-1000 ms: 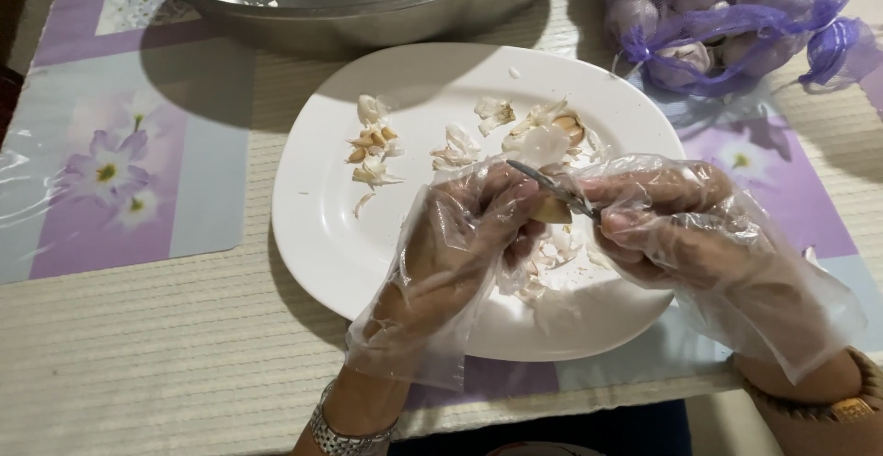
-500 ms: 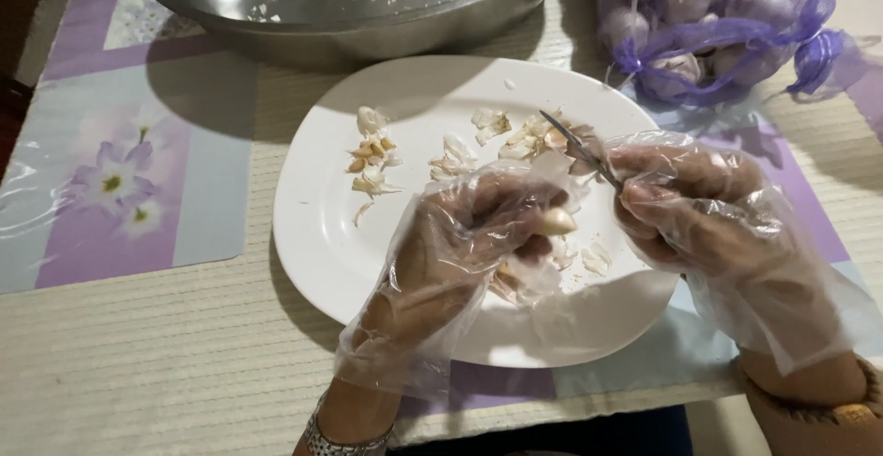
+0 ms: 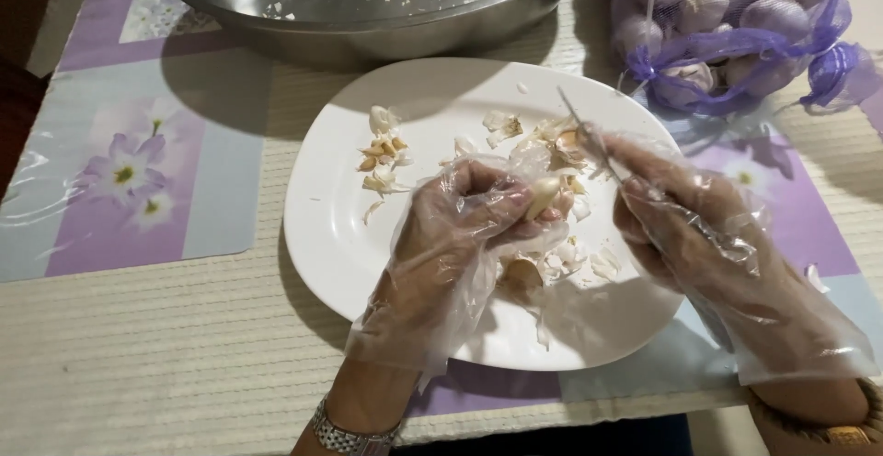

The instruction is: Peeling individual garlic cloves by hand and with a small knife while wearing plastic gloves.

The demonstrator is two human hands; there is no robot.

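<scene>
In the middle of the frame the left hand (image 3: 460, 235), in a loose clear plastic glove, pinches a pale garlic clove (image 3: 543, 194) between thumb and fingertips, just above the white plate (image 3: 331, 235). To its right the right hand (image 3: 681, 226), gloved the same way, is closed around a small knife (image 3: 584, 130) whose thin blade points up and left, its tip near the clove but not touching it.

Papery skins (image 3: 382, 157) and peel scraps lie scattered over the plate, with a thicker heap directly under the hands. At the top of the frame stands a steel bowl (image 3: 368, 5) with a few flecks of skin inside; at upper right a purple mesh bag (image 3: 736, 24) holds whole garlic heads.

The risks, as I judge them: the gloves are baggy and slick (folds hang off both wrists), so the clove could slip from the pinch and drop among the scraps. The blade works close to the left fingertips, and a slip could nick the glove or the finger beneath. Loose film might also snag on the edge.
</scene>
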